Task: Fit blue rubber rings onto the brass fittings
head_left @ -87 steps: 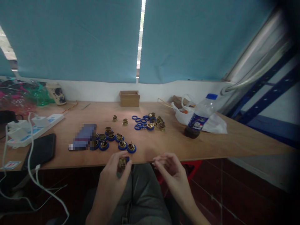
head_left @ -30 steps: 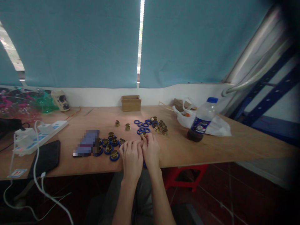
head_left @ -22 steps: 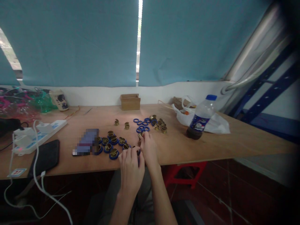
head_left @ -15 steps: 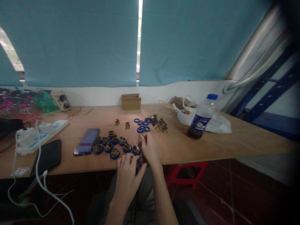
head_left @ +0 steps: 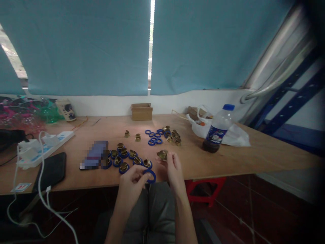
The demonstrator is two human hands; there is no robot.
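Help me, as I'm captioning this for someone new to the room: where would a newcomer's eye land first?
Probably on the blue ring in the left hand and the brass-coloured piece in the right hand, at the table's near side. The wide teal covering behind, split by a bright slit, and the dark-drink bottle at right also stand out.

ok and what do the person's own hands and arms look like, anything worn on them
The left hand and right hand are gloveless, and no sleeve, watch or bracelet shows on either forearm. Below, the person wears dark grey trousers.
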